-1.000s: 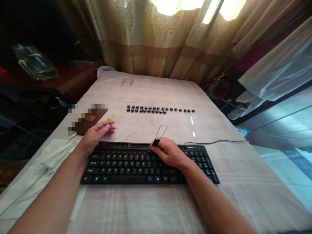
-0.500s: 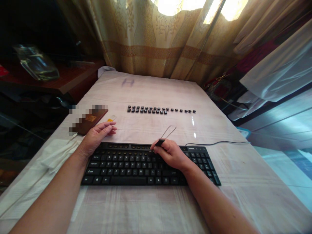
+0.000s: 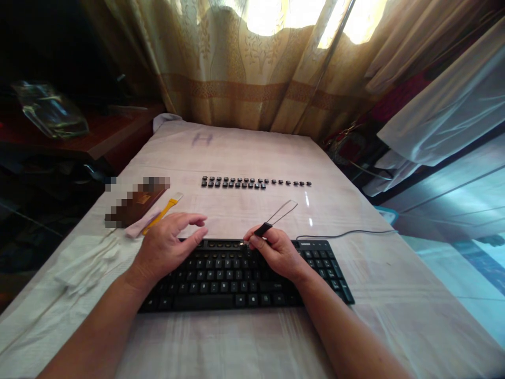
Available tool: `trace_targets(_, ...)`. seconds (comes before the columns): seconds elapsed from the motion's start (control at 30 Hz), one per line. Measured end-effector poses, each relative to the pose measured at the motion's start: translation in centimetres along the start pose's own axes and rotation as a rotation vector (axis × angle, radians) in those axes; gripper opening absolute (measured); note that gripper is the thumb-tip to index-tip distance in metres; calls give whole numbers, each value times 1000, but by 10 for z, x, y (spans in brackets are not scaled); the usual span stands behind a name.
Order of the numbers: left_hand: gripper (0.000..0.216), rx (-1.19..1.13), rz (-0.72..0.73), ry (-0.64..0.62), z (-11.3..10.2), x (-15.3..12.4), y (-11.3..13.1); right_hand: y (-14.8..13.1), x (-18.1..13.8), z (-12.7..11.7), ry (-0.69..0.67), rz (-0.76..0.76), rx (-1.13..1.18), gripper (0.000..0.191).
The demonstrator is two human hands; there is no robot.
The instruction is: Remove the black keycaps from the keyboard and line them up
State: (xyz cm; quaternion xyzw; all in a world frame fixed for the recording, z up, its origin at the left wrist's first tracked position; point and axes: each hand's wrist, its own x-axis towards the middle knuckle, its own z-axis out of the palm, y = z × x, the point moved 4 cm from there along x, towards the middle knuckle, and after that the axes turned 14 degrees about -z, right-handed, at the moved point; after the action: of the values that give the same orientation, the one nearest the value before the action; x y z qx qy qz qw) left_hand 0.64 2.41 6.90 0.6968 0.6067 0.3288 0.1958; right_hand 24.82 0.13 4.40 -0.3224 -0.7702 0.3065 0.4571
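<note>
Head view: I record the right hand [image 3: 276, 251] pinching the keycap puller [image 3: 278, 217] by its black grip, wire loop tilted toward 1 o'clock above the keyboard [image 3: 221, 276]. Left hand [image 3: 168, 247], fingers loosely spread, lies over its 10 o'clock corner, apparently steadying it.

Left hand [image 3: 169, 247] covers upper-left keys of keyboard [image 3: 236, 287], lower centre of frame; right hand [image 3: 278, 252] hides keys mid-right. Key legends too small to read. Wire puller [image 3: 278, 216]: grip end buried betw. right-hand fingers, only black stub & loop show. Row of loose keycaps [image 3: 254, 182], centre: too small to read or count. Brown item [image 3: 136, 202], centre left, partly pixelated, can't tell what it is. Both forearms cut off by btm edge, as is worktop [image 3: 236, 342]. Cable [image 3: 347, 232] runs to worktop's right edge; far end not seen. Upper left too dark to make out.
</note>
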Motion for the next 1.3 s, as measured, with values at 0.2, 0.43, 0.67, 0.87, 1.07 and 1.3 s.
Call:
trace_targets(0.2,25,37,166,-163,33,-27,35,-6,0,1,-4,-46,-23,20)
trace_targets(0.43,22,2,172,-175,52,-38,38,-12,-3,8,-1,-116,-31,19)
trace_targets(0.67,12,-68,169,-194,56,-40,38,-14,-4,10,-1,-121,-19,18)
trace_targets(0.87,11,-66,133,-201,56,-38,36,-12,-6,9,35,-84,-26,16)
trace_targets(1.07,14,-105,75,-185,56,-37,31,-11,-7,7,151,-131,-50,14)
trace_targets(1.3,23,-225,-101,-139,51,-33,24,-9,-10,0,-31,-254,-425,22)
